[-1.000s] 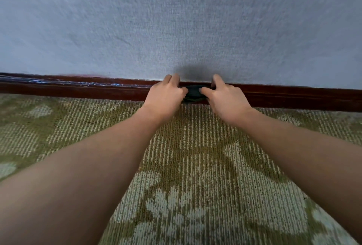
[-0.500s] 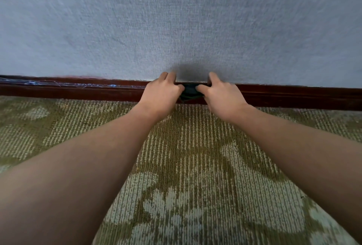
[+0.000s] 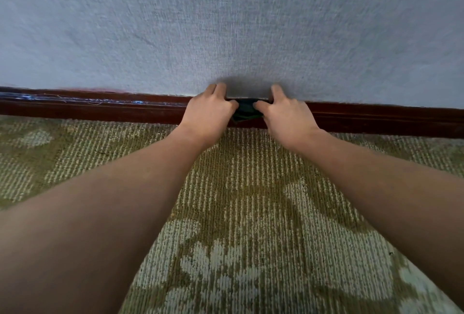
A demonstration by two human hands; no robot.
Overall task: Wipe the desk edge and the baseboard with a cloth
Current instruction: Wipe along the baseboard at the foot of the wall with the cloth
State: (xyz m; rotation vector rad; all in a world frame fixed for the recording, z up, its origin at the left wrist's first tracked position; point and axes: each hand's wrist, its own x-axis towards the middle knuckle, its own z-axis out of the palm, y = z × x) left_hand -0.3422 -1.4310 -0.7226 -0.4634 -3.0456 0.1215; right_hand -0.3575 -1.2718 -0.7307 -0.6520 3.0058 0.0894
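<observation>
A dark red-brown wooden baseboard (image 3: 100,110) runs across the view where the wall meets the carpet. A small dark cloth (image 3: 246,110) is pressed against it near the middle. My left hand (image 3: 208,115) grips the cloth's left end and my right hand (image 3: 286,117) grips its right end, fingers curled over the baseboard's top edge. Most of the cloth is hidden under my hands. No desk is in view.
A pale grey textured wall (image 3: 226,24) fills the upper half. Olive-green patterned carpet (image 3: 251,213) covers the floor below. Light dust or scuff streaks (image 3: 75,99) mark the baseboard's top edge to the left of my hands.
Both hands and the cloth have shifted slightly to the left along the baseboard. The grip on the cloth is unchanged.
</observation>
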